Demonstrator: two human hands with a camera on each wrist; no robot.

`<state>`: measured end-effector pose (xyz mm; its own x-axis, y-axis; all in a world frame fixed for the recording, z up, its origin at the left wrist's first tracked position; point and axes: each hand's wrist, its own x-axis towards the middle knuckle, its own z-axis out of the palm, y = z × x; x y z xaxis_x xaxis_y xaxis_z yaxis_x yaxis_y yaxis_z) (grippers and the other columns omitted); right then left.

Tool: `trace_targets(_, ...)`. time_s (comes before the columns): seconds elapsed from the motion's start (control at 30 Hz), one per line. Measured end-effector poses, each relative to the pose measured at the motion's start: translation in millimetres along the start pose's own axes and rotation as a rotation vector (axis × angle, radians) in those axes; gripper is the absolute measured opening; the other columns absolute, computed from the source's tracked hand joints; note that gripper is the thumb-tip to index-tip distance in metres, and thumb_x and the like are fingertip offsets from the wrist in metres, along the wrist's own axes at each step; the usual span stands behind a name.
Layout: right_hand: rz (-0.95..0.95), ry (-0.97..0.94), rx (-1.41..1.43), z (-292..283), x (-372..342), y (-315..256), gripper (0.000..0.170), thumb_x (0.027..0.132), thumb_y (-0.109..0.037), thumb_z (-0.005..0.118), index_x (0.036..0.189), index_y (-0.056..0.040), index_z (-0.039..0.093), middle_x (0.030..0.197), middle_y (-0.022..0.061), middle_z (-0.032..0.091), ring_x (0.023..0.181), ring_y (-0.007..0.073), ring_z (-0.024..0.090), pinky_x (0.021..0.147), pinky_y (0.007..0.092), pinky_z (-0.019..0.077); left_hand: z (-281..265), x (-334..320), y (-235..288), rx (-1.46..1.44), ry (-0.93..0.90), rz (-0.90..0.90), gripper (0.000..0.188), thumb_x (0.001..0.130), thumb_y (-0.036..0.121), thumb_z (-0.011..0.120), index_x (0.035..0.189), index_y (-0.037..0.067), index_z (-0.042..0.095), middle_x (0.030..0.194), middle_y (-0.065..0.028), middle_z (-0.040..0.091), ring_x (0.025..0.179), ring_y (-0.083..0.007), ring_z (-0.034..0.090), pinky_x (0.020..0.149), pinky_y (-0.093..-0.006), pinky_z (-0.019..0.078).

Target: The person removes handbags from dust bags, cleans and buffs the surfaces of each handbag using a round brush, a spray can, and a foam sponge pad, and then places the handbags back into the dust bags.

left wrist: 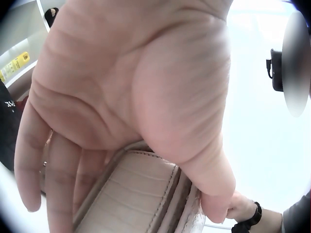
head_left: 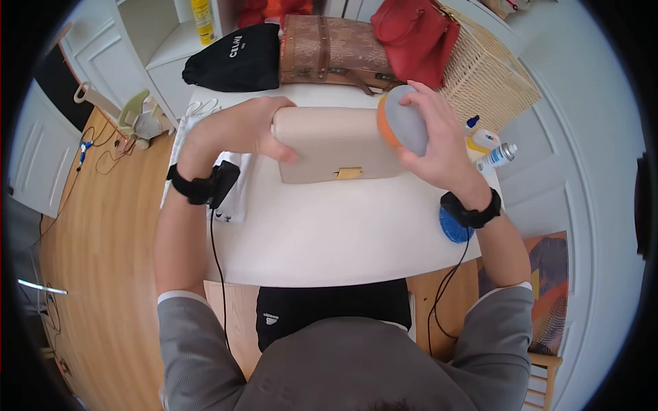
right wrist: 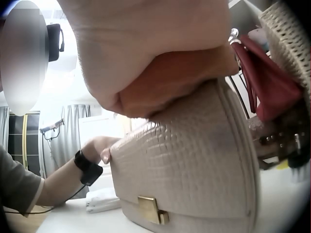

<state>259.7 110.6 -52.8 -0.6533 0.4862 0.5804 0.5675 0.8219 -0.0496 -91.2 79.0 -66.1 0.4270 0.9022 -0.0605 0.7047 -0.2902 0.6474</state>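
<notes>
A beige crocodile-embossed handbag (head_left: 336,140) with a gold clasp (head_left: 349,173) stands on the white table. My left hand (head_left: 257,130) grips its left end, thumb on the front and fingers behind. From the left wrist view, the bag's stitched side panel (left wrist: 129,189) shows below the palm (left wrist: 131,82). In my right hand (head_left: 439,133) is a round pad (head_left: 404,122), grey on its face and orange along its edge. It lies at the bag's upper right corner, thumb and fingers curled round its rim. The right wrist view shows the hand (right wrist: 150,39) right over the bag's top edge.
Behind the bag lie a black dust bag (head_left: 236,58), a brown patterned bag (head_left: 336,51) and a red handbag (head_left: 418,38), beside a wicker basket (head_left: 490,68). Bottles and a spray can (head_left: 497,157) stand at right, near a blue round item (head_left: 456,225). White cloth (head_left: 233,195) lies left.
</notes>
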Motion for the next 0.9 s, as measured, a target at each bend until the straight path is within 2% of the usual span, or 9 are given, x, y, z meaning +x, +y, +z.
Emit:
trace_targets(0.17, -0.160, -0.014, -0.028, 32, 27, -45, 0.082, 0.072, -0.040, 0.089, 0.139, -0.0079, 0.054, 0.144, 0.0222, 0.055, 0.130, 0.0405, 0.054, 0.107, 0.0507, 0.0399, 8, -2, -22, -0.175, 0.083, 0.105, 0.096, 0.064, 0.033, 0.098, 0.141, -0.004, 0.056, 0.130, -0.0196, 0.068, 0.118, -0.0276, 0.066, 0.103, -0.0375, 0.0527)
trace_targets(0.23, -0.222, -0.029, 0.013, 44, 42, -73, 0.088, 0.073, -0.042, 0.089, 0.144, -0.0066, 0.051, 0.143, 0.0222, 0.056, 0.129, 0.0413, 0.055, 0.108, 0.0508, 0.0400, 6, 1, -24, -0.207, 0.018, 0.203, 0.085, 0.067, 0.025, 0.099, 0.140, 0.001, 0.060, 0.133, -0.0161, 0.068, 0.118, -0.0238, 0.064, 0.102, -0.0375, 0.0528)
trace_targets(0.3, -0.275, -0.093, 0.103, 53, 59, -97, 0.088, 0.076, -0.047, 0.088, 0.145, -0.0050, 0.053, 0.133, 0.0213, 0.060, 0.124, 0.0393, 0.056, 0.107, 0.0498, 0.0397, -1, -5, -21, -0.185, -0.026, 0.199, 0.080, 0.070, 0.022, 0.097, 0.138, 0.002, 0.061, 0.132, -0.0144, 0.069, 0.117, -0.0231, 0.065, 0.101, -0.0372, 0.0531)
trace_targets(0.4, -0.183, -0.197, 0.067, 63, 76, -116, 0.087, 0.077, -0.050, 0.087, 0.145, -0.0038, 0.057, 0.124, 0.0197, 0.063, 0.119, 0.0375, 0.059, 0.105, 0.0495, 0.0406, -4, -5, -41, -0.154, -0.067, 0.204, 0.074, 0.073, 0.019, 0.096, 0.137, 0.005, 0.062, 0.130, -0.0094, 0.070, 0.115, -0.0198, 0.064, 0.099, -0.0359, 0.0533)
trace_targets(0.43, -0.180, -0.195, 0.072, 65, 77, -115, 0.087, 0.077, -0.050, 0.087, 0.145, -0.0038, 0.057, 0.124, 0.0197, 0.063, 0.119, 0.0375, 0.059, 0.105, 0.0495, 0.0406, -4, -5, -43, -0.147, -0.066, 0.217, 0.073, 0.074, 0.019, 0.097, 0.137, 0.006, 0.062, 0.129, -0.0063, 0.069, 0.115, -0.0173, 0.063, 0.098, -0.0348, 0.0532)
trace_targets(0.57, -0.117, -0.192, 0.029, 68, 82, -99, 0.083, 0.077, -0.049, 0.086, 0.143, -0.0074, 0.061, 0.121, 0.0170, 0.066, 0.115, 0.0366, 0.062, 0.101, 0.0489, 0.0437, 1, 2, -41, -0.262, -0.048, 0.197, 0.065, 0.073, 0.021, 0.096, 0.128, 0.003, 0.067, 0.119, -0.0066, 0.074, 0.107, -0.0165, 0.065, 0.095, -0.0334, 0.0543)
trace_targets(0.63, -0.095, -0.217, 0.051, 61, 77, -84, 0.082, 0.076, -0.048, 0.087, 0.144, -0.0095, 0.062, 0.122, 0.0162, 0.066, 0.114, 0.0367, 0.063, 0.099, 0.0488, 0.0448, 1, 7, -36, -0.178, -0.153, -0.020, 0.061, 0.068, 0.017, 0.092, 0.122, 0.000, 0.069, 0.112, -0.0102, 0.075, 0.101, -0.0166, 0.066, 0.092, -0.0336, 0.0542)
trace_targets(0.7, -0.035, -0.236, 0.030, 50, 67, -68, 0.077, 0.076, -0.050, 0.084, 0.142, -0.0152, 0.064, 0.118, 0.0143, 0.068, 0.116, 0.0339, 0.064, 0.097, 0.0469, 0.0462, 0, 3, -21, -0.139, -0.148, -0.021, 0.061, 0.067, 0.020, 0.092, 0.119, -0.002, 0.070, 0.107, -0.0099, 0.075, 0.096, -0.0158, 0.066, 0.090, -0.0328, 0.0546)
trace_targets(0.9, 0.001, -0.191, -0.024, 3, 14, -18, 0.080, 0.076, -0.036, 0.088, 0.148, -0.0155, 0.060, 0.117, 0.0129, 0.067, 0.112, 0.0346, 0.064, 0.094, 0.0454, 0.0495, -1, -2, -14, -0.145, -0.077, 0.093, 0.062, 0.067, 0.025, 0.094, 0.115, -0.006, 0.070, 0.097, -0.0094, 0.076, 0.088, -0.0149, 0.067, 0.085, -0.0314, 0.0556)
